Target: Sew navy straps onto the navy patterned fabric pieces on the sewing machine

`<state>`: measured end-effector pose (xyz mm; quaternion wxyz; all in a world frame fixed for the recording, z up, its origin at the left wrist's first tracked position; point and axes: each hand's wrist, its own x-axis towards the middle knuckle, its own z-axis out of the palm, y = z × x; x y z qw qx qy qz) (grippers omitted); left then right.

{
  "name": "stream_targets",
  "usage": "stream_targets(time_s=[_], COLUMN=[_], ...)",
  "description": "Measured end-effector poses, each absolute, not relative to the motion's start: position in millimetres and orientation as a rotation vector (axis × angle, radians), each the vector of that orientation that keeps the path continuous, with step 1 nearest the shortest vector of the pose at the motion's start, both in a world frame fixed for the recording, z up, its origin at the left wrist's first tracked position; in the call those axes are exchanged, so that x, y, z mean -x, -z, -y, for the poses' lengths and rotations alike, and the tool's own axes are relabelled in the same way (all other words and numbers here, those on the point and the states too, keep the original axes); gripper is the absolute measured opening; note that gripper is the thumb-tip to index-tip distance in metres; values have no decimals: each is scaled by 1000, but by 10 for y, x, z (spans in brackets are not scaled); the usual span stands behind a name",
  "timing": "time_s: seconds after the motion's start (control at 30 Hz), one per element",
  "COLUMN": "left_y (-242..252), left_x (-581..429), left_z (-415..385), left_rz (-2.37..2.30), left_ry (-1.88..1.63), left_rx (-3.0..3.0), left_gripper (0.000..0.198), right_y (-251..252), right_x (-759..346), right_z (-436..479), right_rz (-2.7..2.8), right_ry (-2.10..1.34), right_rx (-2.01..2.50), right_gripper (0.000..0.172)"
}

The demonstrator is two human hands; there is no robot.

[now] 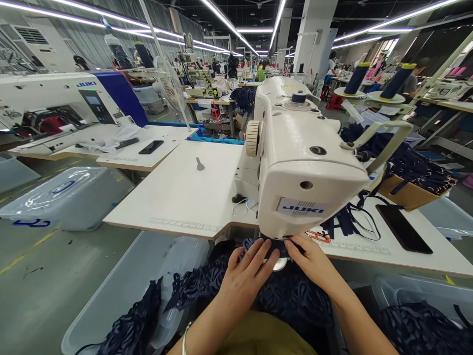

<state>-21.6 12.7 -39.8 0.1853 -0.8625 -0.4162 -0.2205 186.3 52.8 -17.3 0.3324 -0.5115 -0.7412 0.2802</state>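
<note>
The white JUKI sewing machine (306, 172) stands in front of me, its head over a rounded silver bed (281, 265). Navy patterned fabric (212, 278) runs across the bed and hangs in folds beneath it. My left hand (246, 273) bends over the fabric left of the needle area, fingers slightly apart and fingertips pressing it. On the other side, my right hand (312, 259) pinches the fabric edge between thumb and fingers. The machine head hides the needle and presser foot.
Clear plastic bins (111, 291) of navy fabric flank my lap. A phone (404, 229), navy straps (345, 219) and orange-handled snips (318, 236) lie on the right tabletop. A small grey metal piece (200, 164) rests on the left. Thread cones (356, 79) stand behind.
</note>
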Motion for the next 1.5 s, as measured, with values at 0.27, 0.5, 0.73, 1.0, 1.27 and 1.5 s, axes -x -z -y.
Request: stream_targets(time_s=[0.27,0.5,0.73,1.0,1.27,1.5], left_y=[389,407,423,378,409,471], left_x=[187,181,182,189,200,234], left_z=[-137,-136,-138,-154,-160,-140], left_rz=[1211,1220,1214,1204,1207,1285], left_ry=[676,688,699,746,763,975], left_rx=[2421,2434,2406,2443,2478,2599], left_gripper=[38,37,38,37,36,41], right_y=[157,204,213,248,243,243], right_x=[-1801,-1801,-1785,-1780,-1765,-1751], right_z=[-555,-552,-547,-550,-537,-531], right_rz=[1918,1919,1919,1916,1914,1907], right_ry=[-694,-682,-682,-675,-672,-719], right_rx=[1357,1371,1366,1365,1324,1288], right_gripper=[28,26,25,23,23,25])
